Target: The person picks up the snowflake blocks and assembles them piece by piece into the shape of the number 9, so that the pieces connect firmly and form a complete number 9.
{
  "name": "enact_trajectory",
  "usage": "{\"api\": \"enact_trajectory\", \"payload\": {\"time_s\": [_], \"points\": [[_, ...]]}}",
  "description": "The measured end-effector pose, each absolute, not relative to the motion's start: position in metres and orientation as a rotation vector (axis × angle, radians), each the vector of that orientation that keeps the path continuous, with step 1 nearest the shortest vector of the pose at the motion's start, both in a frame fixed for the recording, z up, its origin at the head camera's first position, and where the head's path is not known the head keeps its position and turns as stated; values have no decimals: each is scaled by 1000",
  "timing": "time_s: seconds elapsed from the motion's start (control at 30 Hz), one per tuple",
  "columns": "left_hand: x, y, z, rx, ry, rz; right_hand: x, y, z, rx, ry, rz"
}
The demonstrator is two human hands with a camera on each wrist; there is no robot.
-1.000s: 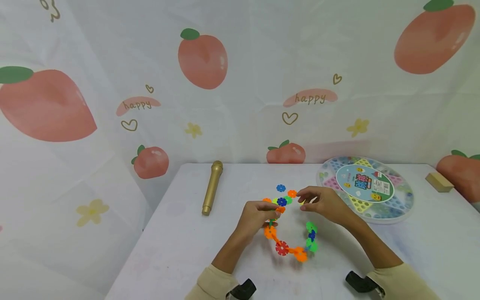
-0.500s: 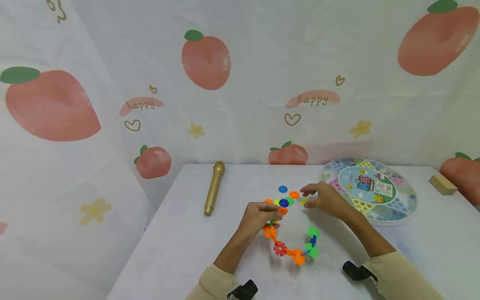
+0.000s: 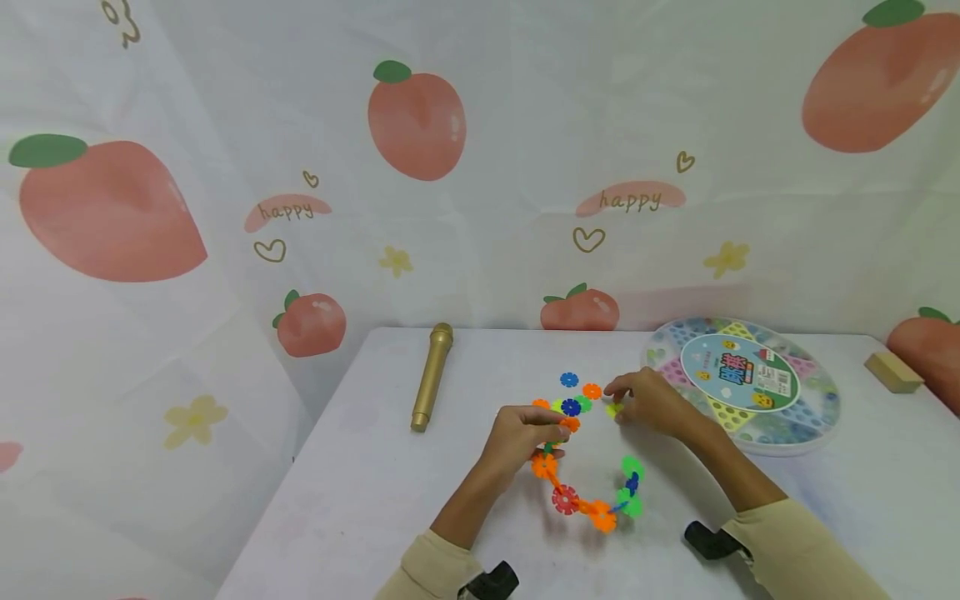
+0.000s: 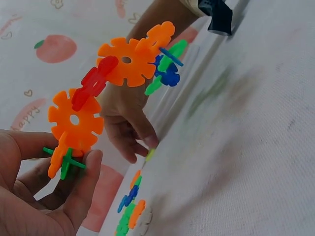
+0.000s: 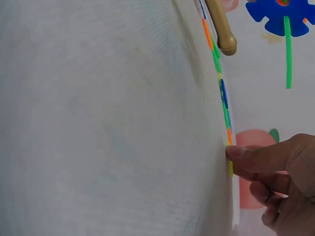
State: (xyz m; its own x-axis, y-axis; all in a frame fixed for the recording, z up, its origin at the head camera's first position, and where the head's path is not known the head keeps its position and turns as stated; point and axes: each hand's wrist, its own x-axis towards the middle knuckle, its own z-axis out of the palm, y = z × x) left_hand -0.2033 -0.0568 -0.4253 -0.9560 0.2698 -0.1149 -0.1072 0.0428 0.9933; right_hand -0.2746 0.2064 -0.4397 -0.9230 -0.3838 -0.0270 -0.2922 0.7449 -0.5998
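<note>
My left hand (image 3: 513, 437) pinches one end of a curved chain of plastic snowflake discs (image 4: 75, 129), just above the table. In the left wrist view, thumb and fingers lie around a green disc (image 4: 66, 164) there. Orange, red, green and blue discs make up the chain; its green and blue end (image 3: 632, 485) hangs free at the right. Farther back, my right hand (image 3: 654, 404) is down at a flat yellow disc (image 5: 230, 169). The thumb tip touches that disc, while another fingertip appears apart from it in the left wrist view.
Loose discs lie behind the left hand, among them a light blue disc (image 3: 569, 380), an orange disc (image 3: 592, 391) and a dark blue disc (image 3: 571, 407). A gold microphone-shaped stick (image 3: 432, 377), round clear case (image 3: 813, 421) and wooden block (image 3: 894, 372) stand around the white table (image 3: 360, 500).
My right hand has come down from above onto the yellow disc, which shows beside its fingertips. The left hand keeps its grip on the chain. The head view has shifted slightly.
</note>
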Motion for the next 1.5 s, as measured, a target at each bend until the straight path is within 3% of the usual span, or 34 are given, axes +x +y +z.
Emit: {"api": "enact_trajectory", "payload": {"time_s": [0.3,0.77,1.0,1.5], "points": [[-203,-56,-426,181,2052,1995,-266,205,-436,-486,2790,-914],[-205,-56,-431,204,2047,2000,-237,192,-418,-504,2565,-1302],[-204,-55,-431,198,2050,2001,-229,188,-414,-388,2464,-1433],[-203,-55,-431,232,2066,1993,-222,186,-414,-407,2439,-1506]]}}
